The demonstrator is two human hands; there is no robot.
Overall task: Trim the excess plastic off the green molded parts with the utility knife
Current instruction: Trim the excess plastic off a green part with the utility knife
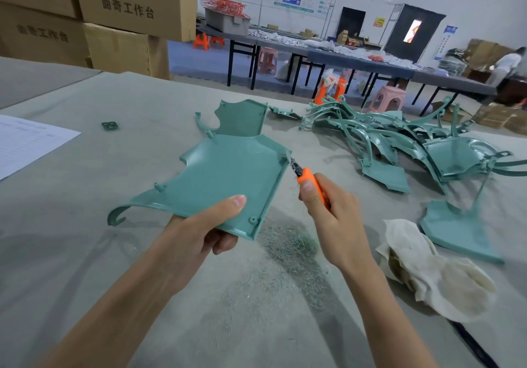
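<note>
Your left hand (199, 225) is gripping the near edge of a green part (228, 173), thumb lying flat on top and fingers curling underneath, and is holding it tilted clear of the desk (71, 196). Your right hand (328, 213) is wrapping closed around the orange knife (309, 178), thumb pressing along the handle. The blade tip is meeting the part's far right corner, where a pale wisp of flash is hanging (whether it is cutting free yet, I cannot tell).

As for progress, you are looking to be somewhere in the middle. A patch of fine shavings (288, 242) is lying on the desk just under the part, which is suggesting a good deal of trimming is already done. One part (242, 116) is lying flat just behind the one you are holding, and another (456, 230) is sitting to your right beside a rag (427, 276); I cannot tell whether either is finished. A tangled pile (399, 139) of parts is sitting further right, well apart from your hands. Many have thin runners sticking out, so I am judging that plenty is waiting.
</note>
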